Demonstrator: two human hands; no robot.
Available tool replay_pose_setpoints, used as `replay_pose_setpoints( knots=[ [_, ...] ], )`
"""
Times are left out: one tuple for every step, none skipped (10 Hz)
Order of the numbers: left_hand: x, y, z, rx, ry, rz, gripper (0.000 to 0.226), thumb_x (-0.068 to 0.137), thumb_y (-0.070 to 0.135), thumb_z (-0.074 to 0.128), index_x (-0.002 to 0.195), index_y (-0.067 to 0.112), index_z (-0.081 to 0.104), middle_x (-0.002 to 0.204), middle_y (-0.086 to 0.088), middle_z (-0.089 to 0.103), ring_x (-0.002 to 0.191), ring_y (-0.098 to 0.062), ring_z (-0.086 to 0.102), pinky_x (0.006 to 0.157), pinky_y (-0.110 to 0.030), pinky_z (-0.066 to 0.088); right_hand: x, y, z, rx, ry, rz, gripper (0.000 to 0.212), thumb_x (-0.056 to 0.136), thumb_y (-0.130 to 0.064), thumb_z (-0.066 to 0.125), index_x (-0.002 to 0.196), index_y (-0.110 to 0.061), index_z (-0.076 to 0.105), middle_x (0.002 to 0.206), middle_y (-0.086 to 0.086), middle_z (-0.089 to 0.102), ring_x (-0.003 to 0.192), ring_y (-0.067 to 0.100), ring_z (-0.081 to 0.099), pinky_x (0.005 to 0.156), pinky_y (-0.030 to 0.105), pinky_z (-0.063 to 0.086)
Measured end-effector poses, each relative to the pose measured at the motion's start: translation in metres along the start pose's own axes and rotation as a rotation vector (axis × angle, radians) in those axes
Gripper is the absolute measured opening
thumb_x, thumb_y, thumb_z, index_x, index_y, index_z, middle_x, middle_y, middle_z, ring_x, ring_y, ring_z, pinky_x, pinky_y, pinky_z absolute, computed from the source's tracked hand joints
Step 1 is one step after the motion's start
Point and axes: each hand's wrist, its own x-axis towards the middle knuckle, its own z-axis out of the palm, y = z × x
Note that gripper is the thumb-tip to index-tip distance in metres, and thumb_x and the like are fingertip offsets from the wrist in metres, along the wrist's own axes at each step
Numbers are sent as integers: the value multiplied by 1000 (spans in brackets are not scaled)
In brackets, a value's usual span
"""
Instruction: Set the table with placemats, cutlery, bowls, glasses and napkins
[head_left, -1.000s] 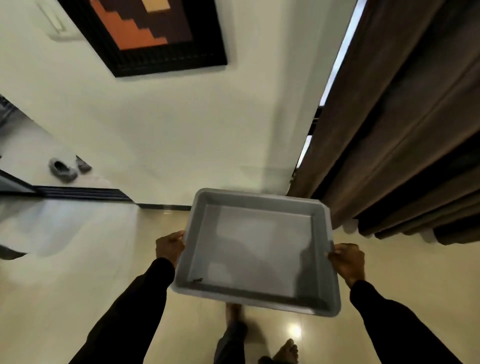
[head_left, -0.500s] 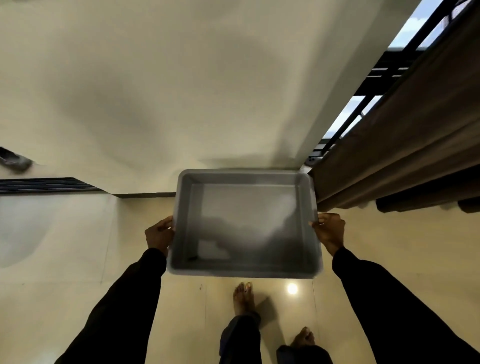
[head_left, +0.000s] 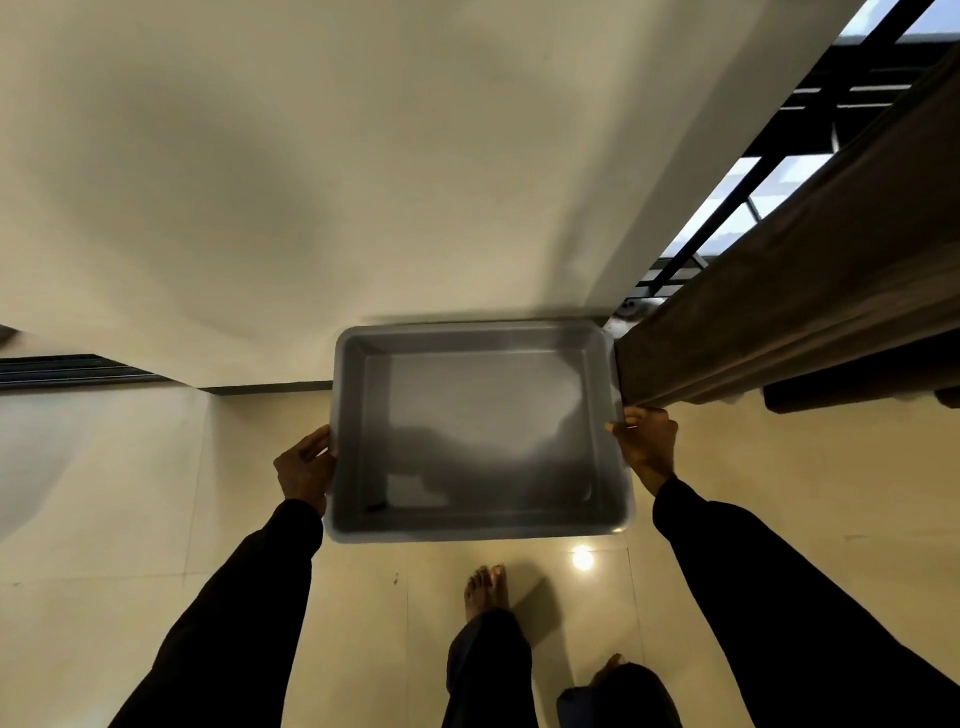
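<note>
Two hands are carrying an empty grey rectangular plastic tub (head_left: 478, 431) level over the glossy cream tiled floor (head_left: 130, 519): the left hand (head_left: 306, 465) is closed on its left rim, the right hand (head_left: 647, 449) on its right rim. Compared with a second ago, the framed picture has gone from view and the brown curtain (head_left: 779, 322) beyond the right hand is sitting closer, so the person is walking. No tabletop or tableware is showing; setting probably has not begun.

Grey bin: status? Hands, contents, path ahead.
Left hand and right hand grip opposite rims of grey bin. Bin looks empty. Wall and curtain close ahead.
</note>
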Motion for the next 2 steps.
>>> replay_pose_setpoints(
  knots=[
    [-6,8,3,-12,66,0,49,89,10,78,136,8,65,133,-12,69,122,-32,65,108,-54,49,0,-1,-5,-71,-7,-44,18,86,-17,78,81,1,75,84,18,75,84,39,68,70,26,31],
    [-28,20,3,34,129,29,48,88,14,81,134,9,66,131,-12,69,120,-32,66,108,-50,49,-16,-11,-23,-50,-3,-28,24,93,-18,72,89,6,72,91,23,74,90,40,66,72,26,30]
  ],
)
